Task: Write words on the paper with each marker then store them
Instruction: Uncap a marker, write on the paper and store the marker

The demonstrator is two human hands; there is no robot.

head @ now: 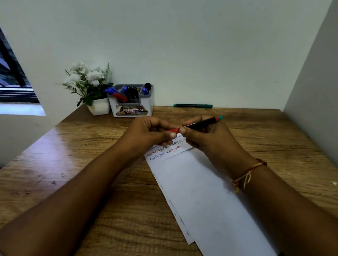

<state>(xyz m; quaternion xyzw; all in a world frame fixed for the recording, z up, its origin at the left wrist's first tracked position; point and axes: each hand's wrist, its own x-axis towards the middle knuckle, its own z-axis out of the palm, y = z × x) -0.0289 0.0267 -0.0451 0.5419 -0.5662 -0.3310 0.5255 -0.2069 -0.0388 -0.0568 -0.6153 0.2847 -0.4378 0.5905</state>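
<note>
A black marker [203,123] with a red and teal end sits in my right hand [206,139], which grips its barrel above the top of the paper. My left hand [148,134] pinches the marker's red cap [173,130], which meets the barrel between both hands. The white paper [204,198] lies slanted on the desk, with lines of blue and red handwriting near its far end, partly hidden by my hands. A green marker [193,105] lies by the wall. A grey organiser [131,107] holds several markers.
A white pot of artificial white flowers [89,86] stands left of the organiser. The wooden desk [75,180] is boxed in by a back wall and a right side wall [330,92]. A window [1,68] is at the left.
</note>
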